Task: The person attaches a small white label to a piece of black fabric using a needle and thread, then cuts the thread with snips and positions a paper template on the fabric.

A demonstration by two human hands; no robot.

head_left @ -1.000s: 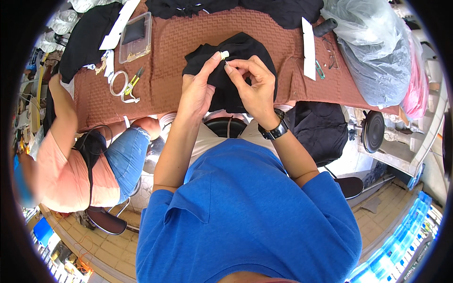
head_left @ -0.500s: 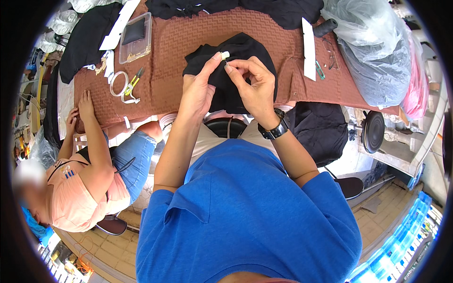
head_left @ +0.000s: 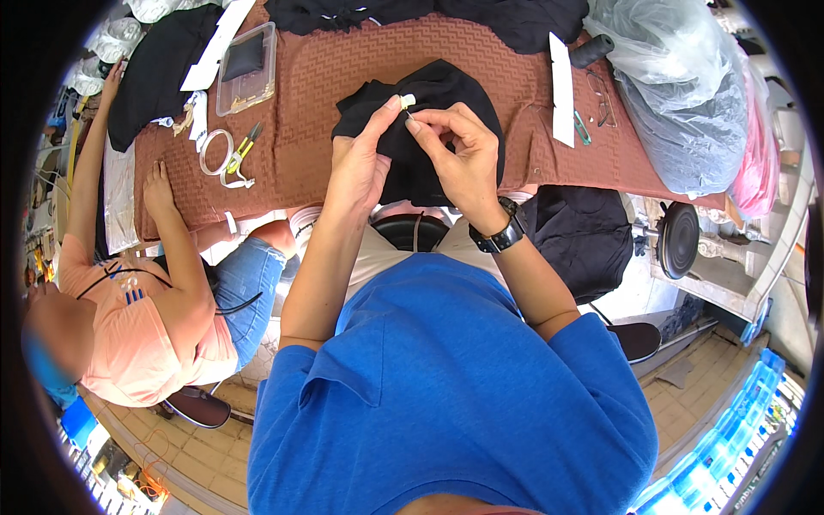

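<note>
A black cloth garment (head_left: pixel 442 81) lies bunched on the table edge in front of me, under both hands. At its upper middle, my left hand (head_left: pixel 360 163) pinches a small whitish piece (head_left: pixel 407 100) between the thumb and fingers hidden behind. Close beside it, my right hand (head_left: pixel 468 159), with a black watch on the wrist, has thumb and index finger pressed together in a pinch. Something thin and dark shows at those fingertips, too small to name. The two hands' fingertips almost meet.
A brown patterned cloth (head_left: pixel 343 56) covers the table. Yellow snips (head_left: pixel 243 153), a clear tape roll (head_left: pixel 216 153) and a plastic box (head_left: pixel 246 99) lie left. Right are a white strip (head_left: pixel 561 90), black thread cone (head_left: pixel 591 51) and plastic bags (head_left: pixel 678 94). A co-worker (head_left: pixel 146 326) sits left.
My hands stay almost in place; the right fingertips shift slightly. The co-worker has leaned and stretched one arm toward the far left, while the other hand stays on the table.
</note>
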